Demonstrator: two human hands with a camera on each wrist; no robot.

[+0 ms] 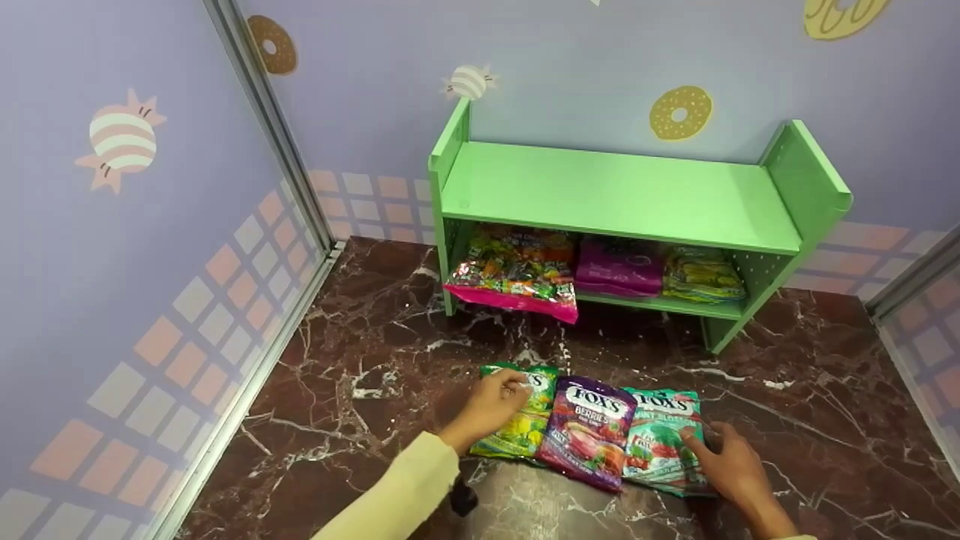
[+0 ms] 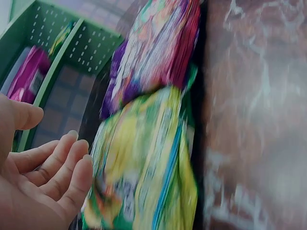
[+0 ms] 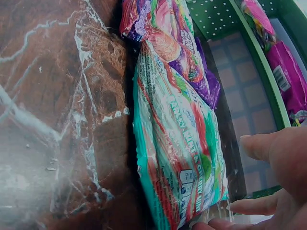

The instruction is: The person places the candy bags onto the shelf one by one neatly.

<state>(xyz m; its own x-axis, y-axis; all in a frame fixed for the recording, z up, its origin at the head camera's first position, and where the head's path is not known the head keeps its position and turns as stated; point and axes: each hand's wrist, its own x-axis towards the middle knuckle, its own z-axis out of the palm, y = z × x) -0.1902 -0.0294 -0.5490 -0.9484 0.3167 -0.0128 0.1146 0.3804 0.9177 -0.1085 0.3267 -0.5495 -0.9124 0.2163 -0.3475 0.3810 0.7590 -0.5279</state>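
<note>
Three bags of Fox's candy lie side by side on the dark marbled surface. The yellow-green bag (image 1: 517, 439) is on the left, the purple Berries bag (image 1: 589, 431) in the middle, and the teal mint bag (image 1: 660, 435) on the right. My left hand (image 1: 491, 401) is over the left bag, its loosely bent fingers holding nothing; in the left wrist view the fingertips (image 2: 84, 163) come right beside that bag. At the teal bag's right edge is my right hand (image 1: 731, 457), thumb overlapping the bag in the head view, fingers apart and gripping nothing.
Behind the bags stands a green two-tier shelf (image 1: 615, 187). On its lower tier are a shiny multicoloured candy bag (image 1: 517, 274) jutting past the front edge, magenta bags (image 1: 619, 268) and yellow bags (image 1: 701, 274). A patterned wall (image 1: 360, 112) closes off the back.
</note>
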